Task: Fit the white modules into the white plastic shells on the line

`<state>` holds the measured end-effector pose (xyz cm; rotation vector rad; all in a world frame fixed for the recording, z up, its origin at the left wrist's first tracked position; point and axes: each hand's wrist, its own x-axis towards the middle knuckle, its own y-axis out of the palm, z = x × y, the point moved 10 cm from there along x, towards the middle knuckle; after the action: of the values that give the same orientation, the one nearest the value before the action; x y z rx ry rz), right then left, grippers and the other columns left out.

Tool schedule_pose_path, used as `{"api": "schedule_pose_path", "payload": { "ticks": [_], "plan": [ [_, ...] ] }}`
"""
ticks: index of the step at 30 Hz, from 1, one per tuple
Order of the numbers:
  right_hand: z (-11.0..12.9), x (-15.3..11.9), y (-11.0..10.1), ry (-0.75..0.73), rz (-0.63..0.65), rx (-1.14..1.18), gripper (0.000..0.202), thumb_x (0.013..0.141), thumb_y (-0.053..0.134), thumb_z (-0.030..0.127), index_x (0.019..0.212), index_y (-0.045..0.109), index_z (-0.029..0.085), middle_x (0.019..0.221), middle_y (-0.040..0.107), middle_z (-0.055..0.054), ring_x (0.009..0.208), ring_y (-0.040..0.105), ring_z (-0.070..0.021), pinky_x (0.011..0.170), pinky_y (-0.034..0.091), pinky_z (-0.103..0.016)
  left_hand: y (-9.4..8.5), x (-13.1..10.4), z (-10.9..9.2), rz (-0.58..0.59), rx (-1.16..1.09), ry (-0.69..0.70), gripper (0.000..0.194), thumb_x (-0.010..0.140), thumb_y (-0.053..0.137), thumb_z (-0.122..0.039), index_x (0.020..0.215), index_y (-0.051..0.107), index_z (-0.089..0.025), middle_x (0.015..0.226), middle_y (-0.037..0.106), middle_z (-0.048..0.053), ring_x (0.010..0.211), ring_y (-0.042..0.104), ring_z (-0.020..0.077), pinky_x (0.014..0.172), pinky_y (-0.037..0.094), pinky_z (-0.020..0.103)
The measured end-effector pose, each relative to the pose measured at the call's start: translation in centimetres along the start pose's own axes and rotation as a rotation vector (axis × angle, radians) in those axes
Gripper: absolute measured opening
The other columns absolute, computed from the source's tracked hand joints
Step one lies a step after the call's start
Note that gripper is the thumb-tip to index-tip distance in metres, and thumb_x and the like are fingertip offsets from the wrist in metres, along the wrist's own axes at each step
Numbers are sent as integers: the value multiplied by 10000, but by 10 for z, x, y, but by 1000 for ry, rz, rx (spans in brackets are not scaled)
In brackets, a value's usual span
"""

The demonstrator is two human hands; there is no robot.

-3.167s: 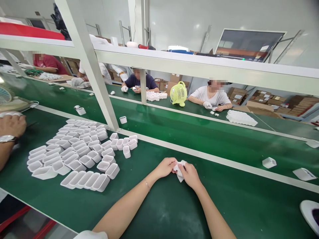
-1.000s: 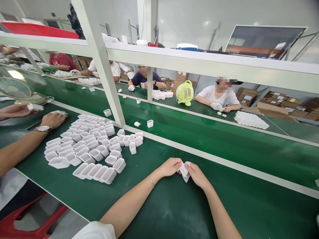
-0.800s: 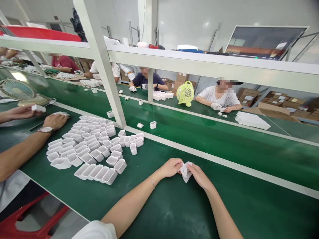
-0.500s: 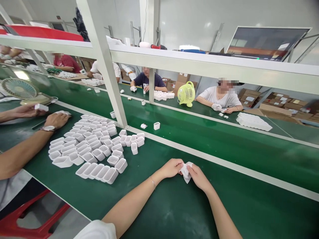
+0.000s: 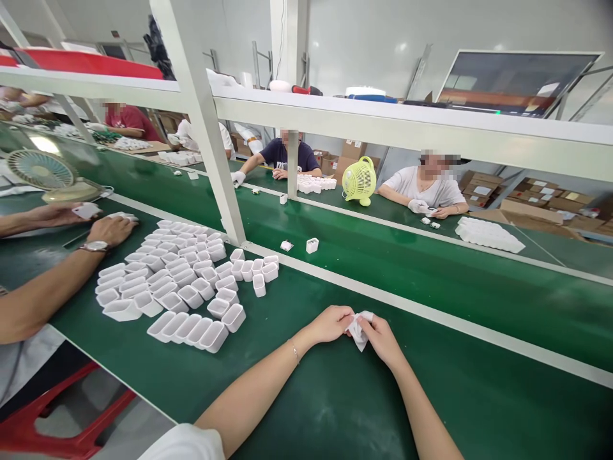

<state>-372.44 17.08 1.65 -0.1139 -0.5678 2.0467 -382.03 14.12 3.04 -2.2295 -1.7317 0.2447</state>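
Note:
A crumpled white cloth (image 5: pixel 357 333) is pinched between my two hands, just above the green table near me. My left hand (image 5: pixel 331 323) grips its left side with the fingers curled in. From the right, my right hand (image 5: pixel 382 338) closes on it with the thumb on top. Whether anything lies inside the folds is hidden. To the left of my hands stand many small white plastic cases (image 5: pixel 182 281), open side up and packed close together.
A co-worker's hands (image 5: pixel 112 231) work at the left behind the cases. A white post (image 5: pixel 205 128) rises from the bench divider. On the green conveyor belt sit a white case (image 5: pixel 312 245) and a small part (image 5: pixel 286 245). A yellow-green fan (image 5: pixel 359 181) stands across.
The case and small part on the belt have shifted right. A co-worker across in dark blue has reached an arm left toward the belt. My hands keep nearly the same place on the cloth.

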Motion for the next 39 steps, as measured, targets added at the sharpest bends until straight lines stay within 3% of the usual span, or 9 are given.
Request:
{"api": "schedule_pose_path", "payload": {
  "ticks": [7, 13, 20, 26, 31, 34, 36, 39],
  "plan": [
    [0, -1, -4, -17, -18, -44, 494, 914, 425, 608, 740, 556, 164, 731, 568, -7, 707, 541, -146, 685, 415, -292, 1, 1, -2, 3, 26, 11, 189, 911, 435, -212, 791, 569, -150, 679, 600, -5, 659, 585, 130, 663, 452, 247],
    [-3, 1, 0, -18, -8, -104, 526, 915, 429, 620, 636, 481, 178, 641, 497, 17, 635, 487, -132, 645, 394, -278, 0, -1, -5, -1, 54, 22, 203, 901, 437, -214, 768, 580, -158, 687, 616, -7, 673, 584, 131, 663, 442, 231],
    [4, -2, -3, -49, 22, -101, 516, 941, 390, 605, 700, 523, 168, 732, 551, -5, 712, 533, -140, 692, 423, -293, 0, 1, -5, -1, 88, 32, 211, 905, 412, -203, 783, 577, -156, 684, 619, -2, 674, 596, 138, 666, 444, 234],
    [5, -1, -2, -50, 3, -160, 529, 932, 402, 612, 654, 497, 172, 657, 527, 10, 647, 522, -129, 643, 426, -276, 0, -1, -10, -3, 124, 51, 219, 908, 413, -204, 787, 588, -157, 687, 625, -4, 672, 599, 133, 654, 439, 223],
    [11, -3, -9, -56, -72, -248, 505, 944, 289, 539, 723, 568, 181, 718, 599, -44, 688, 580, -173, 648, 462, -301, 0, -1, -11, -6, 186, 74, 235, 925, 395, -214, 814, 595, -159, 708, 642, -3, 696, 611, 131, 673, 447, 221],
    [17, -11, -23, -38, -193, -364, 475, 909, 307, 513, 914, 640, 174, 922, 664, -118, 867, 615, -256, 778, 475, -371, 1, -3, -13, -13, 256, 102, 229, 921, 401, -203, 823, 605, -165, 743, 650, 4, 709, 603, 137, 681, 438, 230],
    [21, -16, -33, -13, -269, -455, 470, 896, 326, 491, 1025, 638, 165, 1079, 648, -156, 1027, 586, -308, 891, 443, -425, 3, -5, -15, -15, 310, 127, 184, 909, 441, -218, 922, 620, -178, 796, 660, 11, 729, 602, 152, 684, 435, 243],
    [25, -13, -38, 56, -294, -572, 475, 927, 267, 434, 1017, 641, 155, 1084, 642, -178, 1061, 585, -314, 903, 446, -438, 10, -9, -20, -11, 384, 162, 284, 889, 480, -232, 1158, 566, -200, 941, 674, 43, 799, 622, 199, 727, 459, 290]
  ]
}}
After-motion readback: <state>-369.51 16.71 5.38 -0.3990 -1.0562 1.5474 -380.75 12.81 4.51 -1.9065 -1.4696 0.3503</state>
